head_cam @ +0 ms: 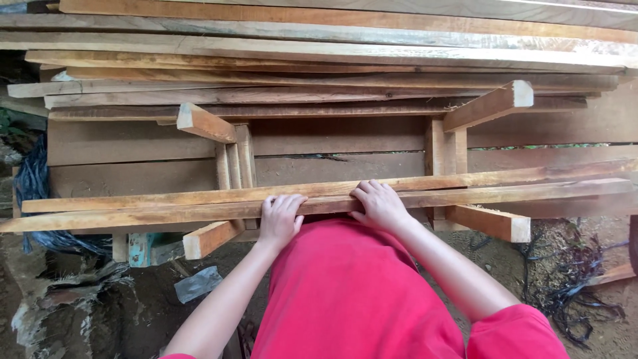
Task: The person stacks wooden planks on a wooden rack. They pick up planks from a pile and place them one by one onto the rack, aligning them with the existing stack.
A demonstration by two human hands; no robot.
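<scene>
- Two long wooden strips, near strip and far strip, laid side by side and touching along their length, running left to right just in front of the red shirt; ends well beyond either side of the body.
- Strips carried crosswise on two short support blocks, left block and right block, each jutting toward the viewer from an upright frame post; judged to be placed so in order to keep the long pieces level and off the ground.
- Left hand laid palm down on the near strip, just left of the body's midline; fingers held close together, slightly curled over the strip's far edge, tips touching the seam between the two strips. No pinch; a flat pressing hold.
- Right hand set just beside the left, a small gap between them; fingers bunched and bent, knuckles raised, tips reaching onto the far strip. Thumb hidden beneath; wrap around the wood cannot be told.
- Both hands near the middle of the strips' length, judged to steady them evenly between the two blocks.
- Behind: a stack of boards piled flat, overlapping, ends uneven, and a broad plank wall below it.
- Below: bare earth floor with sawdust, dark strands, a scrap of clear plastic, and dark sheeting at the left.
</scene>
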